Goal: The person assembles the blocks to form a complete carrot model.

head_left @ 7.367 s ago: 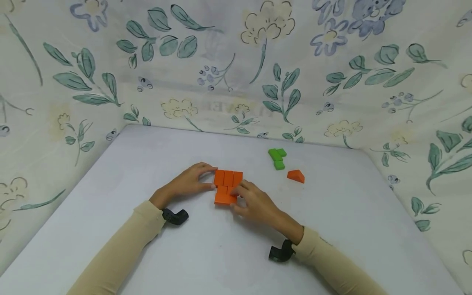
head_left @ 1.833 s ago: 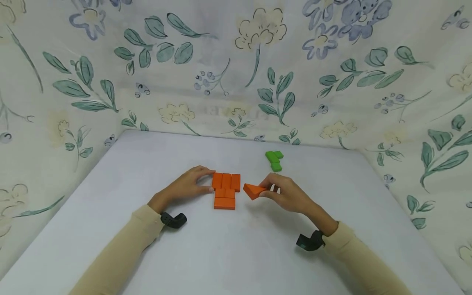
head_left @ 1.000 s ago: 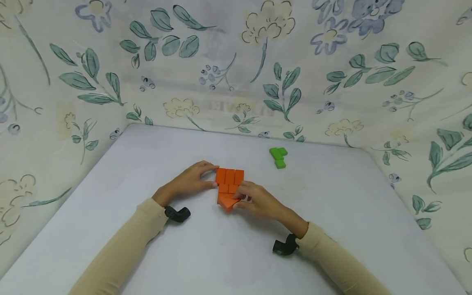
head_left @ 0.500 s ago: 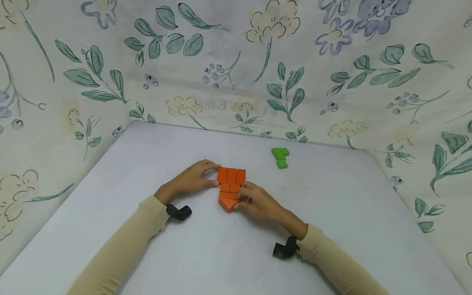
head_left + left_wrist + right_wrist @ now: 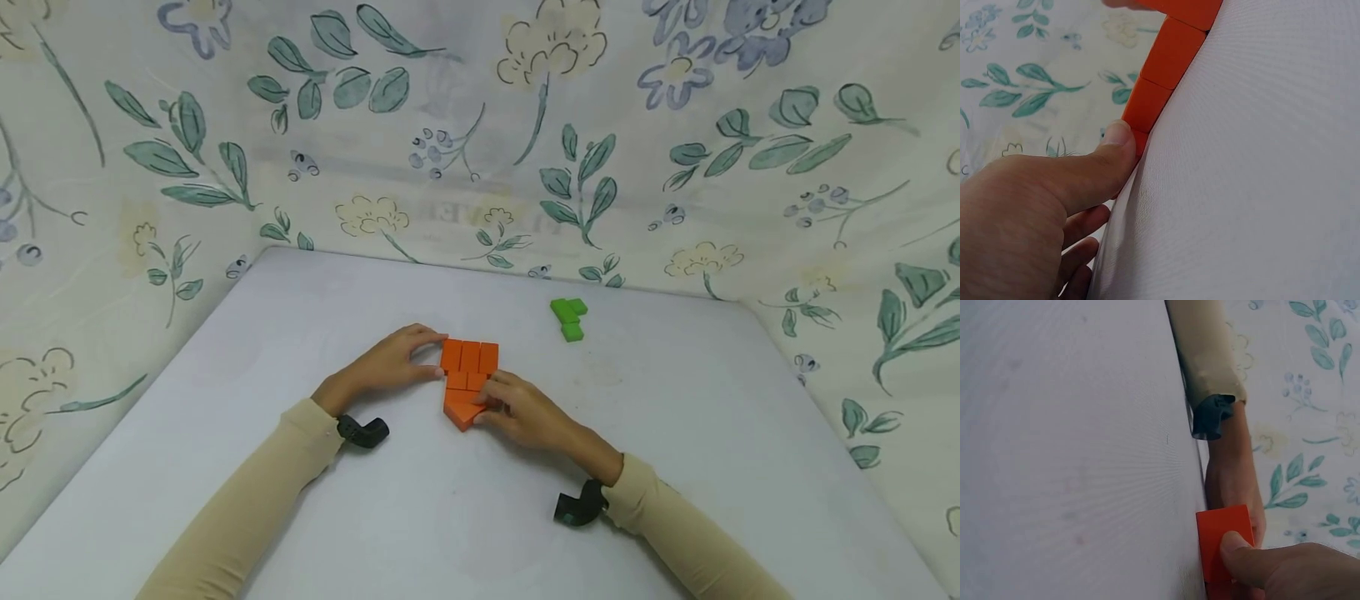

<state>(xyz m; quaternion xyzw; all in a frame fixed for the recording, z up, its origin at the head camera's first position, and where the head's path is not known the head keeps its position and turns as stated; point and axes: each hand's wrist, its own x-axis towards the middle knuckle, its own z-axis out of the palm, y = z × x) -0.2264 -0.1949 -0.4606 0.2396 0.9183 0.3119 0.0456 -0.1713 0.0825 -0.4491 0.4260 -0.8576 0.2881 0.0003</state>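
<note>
Several orange blocks (image 5: 470, 357) lie flat and close together on the white table in the head view, with three upright ones side by side at the far end. At the near end of the group sits an orange triangular block (image 5: 459, 412), its point toward the person. My right hand (image 5: 528, 412) pinches this block at its right side, thumb in front; the right wrist view shows the thumb (image 5: 1235, 547) against its face. My left hand (image 5: 390, 360) touches the group's left edge with index fingertip and thumb. In the left wrist view the left thumb (image 5: 1116, 140) rests against an orange block (image 5: 1147, 103).
Several small green blocks (image 5: 566, 312) lie together at the back right of the white table (image 5: 337, 517). A floral cloth (image 5: 450, 125) rises behind and at both sides. Black wrist cameras (image 5: 363, 432) hang under both sleeves.
My right hand picked up the triangular block from the table at right, brought it left and set it against the group's near end. The left hand has stayed at the group's left edge.
</note>
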